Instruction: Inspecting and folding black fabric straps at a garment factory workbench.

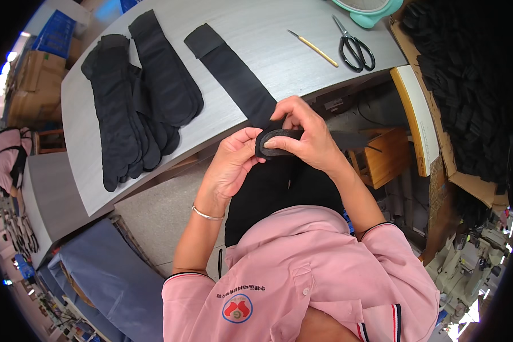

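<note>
Over the near edge of the table, my two hands hold a long black fabric strap (231, 74) by its rounded end. The strap's other end lies flat on the table, with a wider band across it. My left hand (231, 162) pinches the left side of the rounded end between thumb and fingers. From the other side, my right hand (310, 137) grips it, its thumb pressed on a dark grey padded piece (280, 143) at that end. Whether this piece lies inside the strap or on top of it, I cannot tell. Fingers hide part of both.
Stacked black fabric straps (117, 108) lie on the table (77, 131) at left. Farther right are a wooden-handled awl (319, 52), black-handled scissors (356, 51) and a round turquoise-rimmed object (376, 17). A cardboard box (476, 188) of black pieces stands at right. Blue cloth (105, 279) is lower left.
</note>
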Demonstrator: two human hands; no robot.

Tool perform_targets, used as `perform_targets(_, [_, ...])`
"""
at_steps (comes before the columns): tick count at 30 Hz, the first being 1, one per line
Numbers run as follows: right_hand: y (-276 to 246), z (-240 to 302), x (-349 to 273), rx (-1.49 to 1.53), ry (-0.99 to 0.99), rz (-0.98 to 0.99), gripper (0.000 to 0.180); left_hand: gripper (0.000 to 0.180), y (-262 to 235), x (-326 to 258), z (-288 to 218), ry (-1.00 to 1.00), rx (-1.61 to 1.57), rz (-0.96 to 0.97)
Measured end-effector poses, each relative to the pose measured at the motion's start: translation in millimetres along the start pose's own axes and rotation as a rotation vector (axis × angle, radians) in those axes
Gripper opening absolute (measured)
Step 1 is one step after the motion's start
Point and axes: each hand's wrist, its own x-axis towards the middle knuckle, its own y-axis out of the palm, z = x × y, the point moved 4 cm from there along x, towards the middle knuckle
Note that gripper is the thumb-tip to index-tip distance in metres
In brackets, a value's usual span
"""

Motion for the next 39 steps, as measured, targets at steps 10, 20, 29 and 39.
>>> perform_targets(10, [-9.5,-8.0,-13.3,-0.139,0.096,-0.073,0.037,0.011,20.0,-1.8,-1.2,0.14,0.237,-0.067])
perform_targets(20, [-1.0,-18.4,-19.5,0.28,0.334,0.11,0.016,0.009,23.7,-0.8,2.5,0.242,0.38,-0.062])
perform_targets(29, [0.8,-30.2,-24.0,0.282,0.283,0.17,0.015,0.008,21.7,-3.4,6.2,0.408,0.7,-0.163])
perform_targets(39, [11.6,-35.5,-27.1,0.101,0.204,0.084,0.017,0.009,9.7,-2.7,11.9,0.386,0.646,-0.239])
